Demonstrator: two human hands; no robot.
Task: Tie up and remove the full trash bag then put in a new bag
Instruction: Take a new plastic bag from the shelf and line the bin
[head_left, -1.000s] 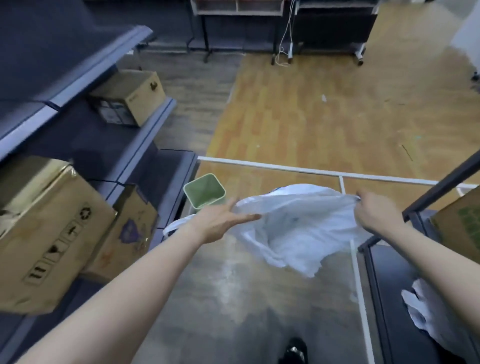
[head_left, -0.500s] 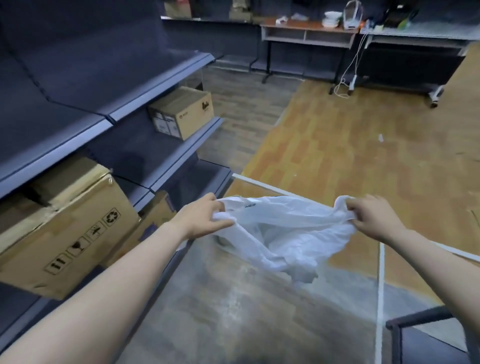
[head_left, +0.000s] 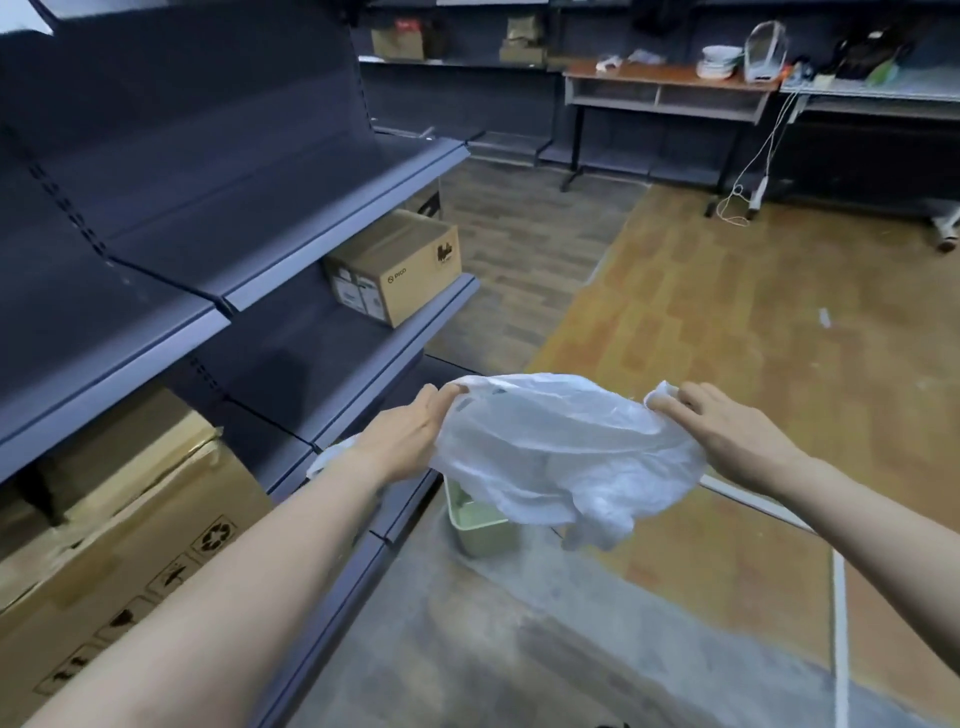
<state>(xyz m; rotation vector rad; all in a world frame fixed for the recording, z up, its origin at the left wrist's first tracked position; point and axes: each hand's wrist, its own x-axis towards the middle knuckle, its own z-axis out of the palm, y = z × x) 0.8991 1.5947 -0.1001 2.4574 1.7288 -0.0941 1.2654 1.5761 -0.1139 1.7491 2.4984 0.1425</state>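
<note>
A thin white plastic bag (head_left: 566, 457) is stretched open in the air between my two hands. My left hand (head_left: 402, 436) grips its left edge and my right hand (head_left: 727, 434) grips its right edge, a crumpled bit of plastic sticking up above the fingers. Directly below the bag, on the floor, stands a small pale green bin (head_left: 480, 525); the bag hides most of its opening. A strip of white plastic (head_left: 327, 457) shows behind my left wrist.
Dark grey shelving (head_left: 291, 260) runs along the left, holding cardboard boxes (head_left: 400, 267) and a large box (head_left: 119, 519) close to my left arm. Wood-pattern floor (head_left: 753, 338) spreads to the right. Tables (head_left: 670, 88) with clutter stand at the far wall.
My view has lifted and I have come closer to the green bin. The bag, held in both hands, now hangs right over the bin; the right-hand rack has left the view.
</note>
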